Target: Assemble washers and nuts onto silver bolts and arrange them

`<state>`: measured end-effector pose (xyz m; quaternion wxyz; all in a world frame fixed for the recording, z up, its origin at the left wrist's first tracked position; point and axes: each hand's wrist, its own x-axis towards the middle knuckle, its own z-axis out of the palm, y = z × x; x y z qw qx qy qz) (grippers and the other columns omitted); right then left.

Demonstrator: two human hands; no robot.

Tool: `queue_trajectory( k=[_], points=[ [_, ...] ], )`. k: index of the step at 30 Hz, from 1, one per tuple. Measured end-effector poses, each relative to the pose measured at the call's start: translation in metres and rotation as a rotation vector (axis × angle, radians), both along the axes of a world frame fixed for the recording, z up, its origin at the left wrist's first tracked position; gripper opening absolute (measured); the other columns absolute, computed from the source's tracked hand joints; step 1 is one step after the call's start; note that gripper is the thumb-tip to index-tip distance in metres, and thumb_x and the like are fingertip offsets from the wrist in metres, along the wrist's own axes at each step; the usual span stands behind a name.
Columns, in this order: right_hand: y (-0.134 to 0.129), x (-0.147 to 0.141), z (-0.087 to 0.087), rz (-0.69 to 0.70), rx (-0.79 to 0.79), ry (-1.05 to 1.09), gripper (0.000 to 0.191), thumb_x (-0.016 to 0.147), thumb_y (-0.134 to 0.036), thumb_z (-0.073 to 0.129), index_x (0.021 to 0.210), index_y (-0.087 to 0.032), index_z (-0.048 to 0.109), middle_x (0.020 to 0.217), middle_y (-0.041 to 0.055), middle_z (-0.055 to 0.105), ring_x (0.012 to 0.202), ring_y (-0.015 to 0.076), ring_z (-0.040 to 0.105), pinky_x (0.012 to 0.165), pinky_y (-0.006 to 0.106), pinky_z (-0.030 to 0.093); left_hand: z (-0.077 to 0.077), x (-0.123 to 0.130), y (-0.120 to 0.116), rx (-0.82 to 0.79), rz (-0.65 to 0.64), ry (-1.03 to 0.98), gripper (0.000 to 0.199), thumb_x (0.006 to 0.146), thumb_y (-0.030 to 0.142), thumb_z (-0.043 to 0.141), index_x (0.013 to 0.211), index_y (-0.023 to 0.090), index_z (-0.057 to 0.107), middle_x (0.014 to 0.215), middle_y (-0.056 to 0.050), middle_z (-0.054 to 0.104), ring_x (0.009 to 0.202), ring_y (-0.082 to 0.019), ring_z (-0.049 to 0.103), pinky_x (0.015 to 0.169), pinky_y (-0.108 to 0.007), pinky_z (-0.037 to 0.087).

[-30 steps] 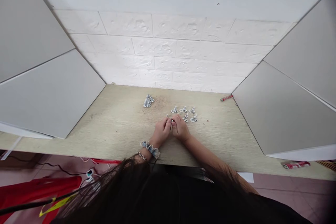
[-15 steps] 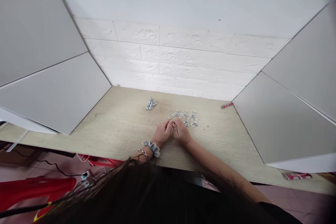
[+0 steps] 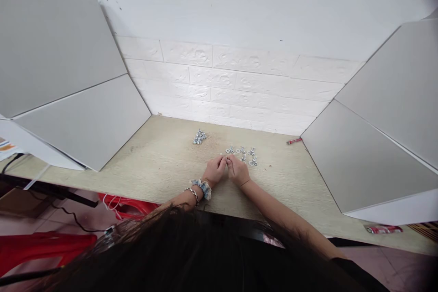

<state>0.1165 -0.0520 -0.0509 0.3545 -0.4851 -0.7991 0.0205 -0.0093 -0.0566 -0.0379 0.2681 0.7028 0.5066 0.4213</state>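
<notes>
My left hand (image 3: 215, 169), with a scrunchie and a chain bracelet at its wrist, is closed with thumb and fingers pinched. Right beside it my right hand (image 3: 238, 172) is closed the same way, the fingertips of both meeting over the table. Between the fingertips shows a tiny dark bit (image 3: 227, 159), too small and too covered to name. Just beyond my right hand lie several small groups of metal screws and washers (image 3: 251, 151) in two rows. Farther off to the left sits a heap of silvery metal fasteners (image 3: 199, 137).
Light wooden tabletop (image 3: 153, 159) runs back to a white brick-patterned wall (image 3: 219, 73). Grey panels stand at the left (image 3: 92, 118) and right (image 3: 369, 164). One red tube (image 3: 294, 141) lies by the right panel, another red cylinder (image 3: 384, 229) near the front edge.
The head view has shifted slightly, moving the whole scene in the frame. My hands stay together at the same spot, fingertips still meeting, and the metal pieces lie as before.
</notes>
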Motion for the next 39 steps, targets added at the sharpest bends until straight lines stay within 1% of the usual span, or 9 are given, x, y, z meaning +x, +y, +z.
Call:
queue_trajectory(
  k=[3,6,16,24,31,36,39],
  points=[
    [-0.003,0.002,0.001,-0.053,-0.047,-0.045,0.035,0.091,-0.032,0.021,0.084,-0.017,0.053,0.062,0.004,0.06,0.052,0.015,0.051,0.051,0.025,0.028,0.0,0.001,0.0,0.007,0.002,0.013,0.032,0.085,0.032,0.034,0.058,0.017,0.043,0.051,0.003,0.044,0.053,-0.009,0.041,0.055,-0.023,0.031],
    [-0.004,0.003,0.002,-0.079,-0.082,-0.087,0.035,0.09,-0.031,0.022,0.082,-0.017,0.053,0.06,0.0041,0.061,0.049,0.015,0.051,0.049,0.025,0.025,0.001,0.001,0.0,0.015,0.009,0.025,0.031,0.083,0.029,0.036,0.057,0.016,0.044,0.051,0.003,0.043,0.053,-0.009,0.04,0.054,-0.023,0.03],
    [-0.004,0.0,0.005,-0.104,-0.15,-0.143,0.035,0.09,-0.03,0.021,0.086,-0.017,0.053,0.07,0.0051,0.064,0.055,0.0151,0.054,0.052,0.025,0.027,0.002,0.003,0.002,0.022,0.032,0.038,0.031,0.081,0.027,0.035,0.053,0.016,0.042,0.05,0.003,0.041,0.052,-0.009,0.037,0.054,-0.023,0.027],
    [-0.005,-0.001,0.005,-0.106,-0.177,-0.111,0.033,0.089,-0.03,0.024,0.084,-0.017,0.054,0.069,0.005,0.062,0.055,0.0146,0.051,0.051,0.025,0.025,0.001,0.004,0.001,-0.001,0.054,0.053,0.033,0.08,0.026,0.035,0.05,0.016,0.043,0.047,0.003,0.04,0.052,-0.009,0.036,0.053,-0.023,0.026],
    [-0.005,-0.002,0.006,-0.091,-0.132,-0.021,0.033,0.088,-0.03,0.023,0.075,-0.018,0.051,0.064,0.0043,0.059,0.053,0.0149,0.049,0.05,0.025,0.026,0.005,0.004,-0.003,0.023,0.027,0.078,0.031,0.082,0.024,0.035,0.054,0.016,0.045,0.05,0.003,0.042,0.052,-0.009,0.037,0.055,-0.023,0.028],
    [-0.007,-0.001,0.004,-0.075,-0.061,0.079,0.034,0.089,-0.031,0.02,0.071,-0.019,0.046,0.062,0.0038,0.056,0.054,0.0152,0.05,0.053,0.025,0.032,0.009,0.005,-0.009,0.075,-0.054,0.1,0.027,0.087,0.027,0.032,0.069,0.017,0.048,0.06,0.001,0.05,0.058,-0.011,0.046,0.059,-0.024,0.033],
    [-0.003,0.001,0.005,-0.079,-0.027,0.156,0.034,0.09,-0.03,0.017,0.075,-0.02,0.046,0.062,0.0034,0.055,0.056,0.0151,0.052,0.054,0.026,0.036,0.016,0.011,-0.005,0.103,-0.086,0.126,0.028,0.09,0.03,0.027,0.075,0.018,0.048,0.066,-0.002,0.054,0.061,-0.013,0.049,0.06,-0.025,0.035]
  ],
)
